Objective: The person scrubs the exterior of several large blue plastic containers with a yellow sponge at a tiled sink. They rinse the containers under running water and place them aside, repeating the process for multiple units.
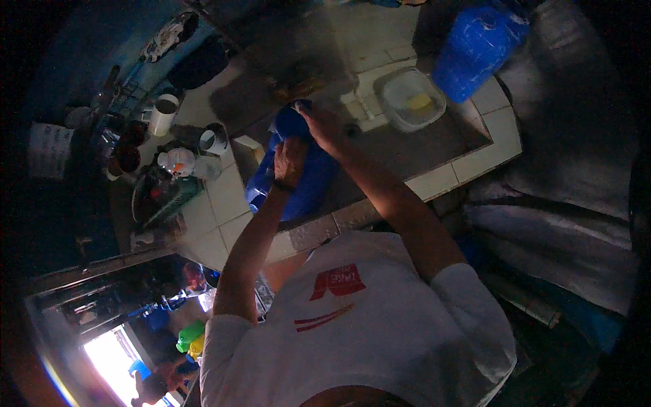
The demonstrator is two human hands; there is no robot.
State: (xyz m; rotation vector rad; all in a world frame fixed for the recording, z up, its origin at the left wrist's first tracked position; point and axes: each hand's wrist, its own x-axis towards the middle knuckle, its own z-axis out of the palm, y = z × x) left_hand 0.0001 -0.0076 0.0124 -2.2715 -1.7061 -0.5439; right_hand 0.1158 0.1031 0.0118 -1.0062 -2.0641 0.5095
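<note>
A large blue plastic jug (310,188) lies across the left part of a dark sink basin (417,152), its far end pointing away from me. My left hand (290,162) has its fingers curled on the upper part of the jug, with a dark band around the wrist. At the jug's far end is my right hand (319,124), its fingers bent over the edge. Something small and pale shows by those fingertips, too dim to identify. The undersides of both hands are hidden.
A clear plastic tub (411,102) with a yellow sponge (419,102) sits at the basin's right. Behind it stands another blue container (475,51). White mugs (213,140) and a green dish rack (170,203) occupy the tiled counter (224,198) on the left.
</note>
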